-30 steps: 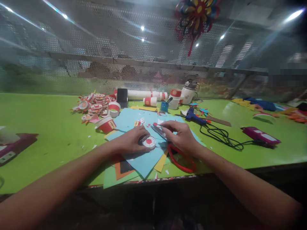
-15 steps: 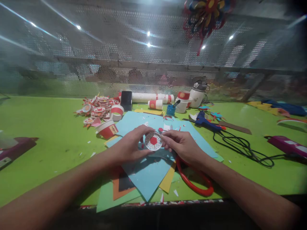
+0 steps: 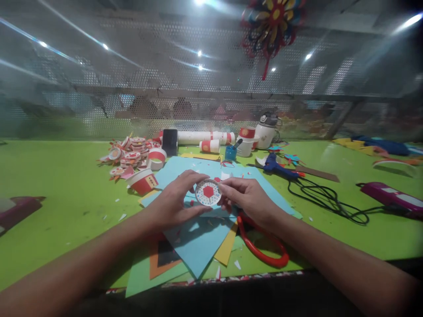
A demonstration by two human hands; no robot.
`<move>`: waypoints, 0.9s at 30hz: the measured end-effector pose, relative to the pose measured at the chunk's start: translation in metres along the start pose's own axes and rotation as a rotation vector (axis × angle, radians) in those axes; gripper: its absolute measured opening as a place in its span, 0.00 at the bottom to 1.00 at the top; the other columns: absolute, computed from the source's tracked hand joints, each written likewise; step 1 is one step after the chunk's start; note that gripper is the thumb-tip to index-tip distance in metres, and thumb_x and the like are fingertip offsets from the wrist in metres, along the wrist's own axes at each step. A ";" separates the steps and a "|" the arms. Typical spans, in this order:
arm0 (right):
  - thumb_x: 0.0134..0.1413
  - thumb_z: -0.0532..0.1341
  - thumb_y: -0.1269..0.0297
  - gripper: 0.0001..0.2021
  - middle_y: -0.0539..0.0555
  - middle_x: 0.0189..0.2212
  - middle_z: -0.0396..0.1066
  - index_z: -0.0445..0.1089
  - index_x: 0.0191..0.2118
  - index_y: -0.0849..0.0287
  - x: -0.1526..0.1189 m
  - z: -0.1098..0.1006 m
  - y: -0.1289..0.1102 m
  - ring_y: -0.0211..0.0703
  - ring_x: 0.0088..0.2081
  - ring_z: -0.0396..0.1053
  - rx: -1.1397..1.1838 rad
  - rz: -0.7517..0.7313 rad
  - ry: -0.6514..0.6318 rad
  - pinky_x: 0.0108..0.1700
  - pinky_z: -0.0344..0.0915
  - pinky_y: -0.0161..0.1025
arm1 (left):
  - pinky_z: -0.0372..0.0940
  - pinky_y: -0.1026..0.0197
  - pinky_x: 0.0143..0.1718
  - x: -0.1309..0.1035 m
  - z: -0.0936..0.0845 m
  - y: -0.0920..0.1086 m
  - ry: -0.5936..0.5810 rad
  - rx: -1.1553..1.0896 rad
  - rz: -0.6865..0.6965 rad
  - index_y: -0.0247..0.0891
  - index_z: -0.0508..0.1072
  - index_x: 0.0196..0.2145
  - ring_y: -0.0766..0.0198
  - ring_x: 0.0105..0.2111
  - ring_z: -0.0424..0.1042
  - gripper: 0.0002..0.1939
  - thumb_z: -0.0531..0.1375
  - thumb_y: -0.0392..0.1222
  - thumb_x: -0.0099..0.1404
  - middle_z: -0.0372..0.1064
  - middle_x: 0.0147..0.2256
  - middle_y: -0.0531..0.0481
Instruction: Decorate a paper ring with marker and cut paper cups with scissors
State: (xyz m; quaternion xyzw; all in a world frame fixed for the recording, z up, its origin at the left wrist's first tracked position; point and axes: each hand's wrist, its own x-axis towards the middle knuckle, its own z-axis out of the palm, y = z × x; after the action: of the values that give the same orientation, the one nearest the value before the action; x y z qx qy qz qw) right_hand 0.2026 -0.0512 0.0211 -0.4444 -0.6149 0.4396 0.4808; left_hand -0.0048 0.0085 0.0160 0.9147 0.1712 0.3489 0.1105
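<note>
Right hand (image 3: 249, 197), narrow pinch on disc (image 3: 208, 192)

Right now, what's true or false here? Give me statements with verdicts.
1. The left hand and right hand both hold the round disc. True.
2. The disc's centre is blue. False: its centre is red.
3. The glue gun is in the right hand. False: the glue gun lies on the table.
4. Light blue paper lies beneath the hands. True.
5. The phone stands right of the blue jar. False: the phone is left of it.
</note>
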 end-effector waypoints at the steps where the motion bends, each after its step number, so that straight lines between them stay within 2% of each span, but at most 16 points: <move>1: 0.54 0.62 0.53 0.15 0.47 0.20 0.70 0.72 0.29 0.61 0.000 0.000 0.001 0.32 0.20 0.65 0.006 -0.005 -0.004 0.24 0.64 0.32 | 0.67 0.52 0.46 0.000 0.000 0.000 -0.002 0.001 0.001 0.43 0.60 0.56 0.56 0.46 0.67 0.27 0.63 0.46 0.61 0.65 0.47 0.43; 9: 0.54 0.62 0.50 0.17 0.48 0.21 0.70 0.71 0.27 0.61 0.003 0.000 0.005 0.33 0.20 0.65 0.000 -0.036 -0.029 0.24 0.64 0.32 | 0.67 0.50 0.46 -0.004 0.004 -0.002 -0.028 0.008 -0.005 0.45 0.57 0.59 0.54 0.47 0.67 0.31 0.63 0.46 0.62 0.65 0.48 0.43; 13: 0.54 0.61 0.49 0.17 0.49 0.20 0.70 0.72 0.27 0.60 0.003 0.000 0.007 0.34 0.19 0.66 -0.060 -0.083 0.000 0.23 0.64 0.33 | 0.67 0.50 0.45 -0.003 0.003 -0.002 -0.021 0.012 0.000 0.44 0.57 0.59 0.55 0.46 0.67 0.30 0.63 0.45 0.62 0.65 0.48 0.43; 16: 0.55 0.61 0.50 0.17 0.48 0.18 0.69 0.73 0.28 0.60 0.004 -0.003 0.010 0.34 0.18 0.63 -0.148 -0.185 0.138 0.22 0.62 0.33 | 0.67 0.50 0.46 -0.002 0.002 -0.003 -0.008 0.005 -0.006 0.43 0.59 0.57 0.55 0.45 0.68 0.28 0.63 0.45 0.61 0.66 0.48 0.43; 19: 0.57 0.60 0.52 0.17 0.45 0.15 0.63 0.72 0.27 0.60 0.006 -0.010 0.011 0.33 0.18 0.58 -0.232 -0.316 0.358 0.23 0.58 0.33 | 0.67 0.51 0.45 -0.001 0.002 -0.005 -0.001 0.018 -0.022 0.43 0.60 0.56 0.57 0.43 0.68 0.28 0.64 0.46 0.61 0.66 0.47 0.44; 21: 0.58 0.59 0.52 0.18 0.44 0.13 0.59 0.70 0.24 0.59 0.007 -0.014 0.010 0.33 0.17 0.55 -0.274 -0.373 0.441 0.23 0.56 0.34 | 0.67 0.50 0.46 -0.001 0.003 -0.007 0.006 0.048 -0.020 0.42 0.60 0.56 0.56 0.45 0.68 0.28 0.64 0.45 0.61 0.65 0.48 0.43; 24: 0.59 0.57 0.51 0.21 0.44 0.12 0.56 0.68 0.21 0.59 0.006 -0.017 0.004 0.33 0.17 0.54 -0.338 -0.415 0.433 0.23 0.56 0.34 | 0.65 0.47 0.50 0.000 0.004 -0.012 -0.027 0.124 0.021 0.40 0.59 0.56 0.53 0.50 0.66 0.27 0.62 0.44 0.62 0.64 0.50 0.40; 27: 0.59 0.58 0.53 0.19 0.45 0.13 0.57 0.71 0.22 0.58 0.004 -0.019 -0.003 0.35 0.18 0.57 -0.402 -0.447 0.393 0.26 0.58 0.35 | 0.64 0.46 0.52 0.004 0.004 -0.017 -0.052 0.177 0.044 0.38 0.59 0.56 0.51 0.52 0.65 0.27 0.62 0.44 0.62 0.63 0.52 0.38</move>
State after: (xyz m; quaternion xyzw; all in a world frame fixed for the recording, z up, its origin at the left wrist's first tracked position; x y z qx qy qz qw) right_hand 0.2199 -0.0459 0.0278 -0.4608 -0.6667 0.1000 0.5772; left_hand -0.0036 0.0252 0.0103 0.9332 0.1785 0.3109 0.0258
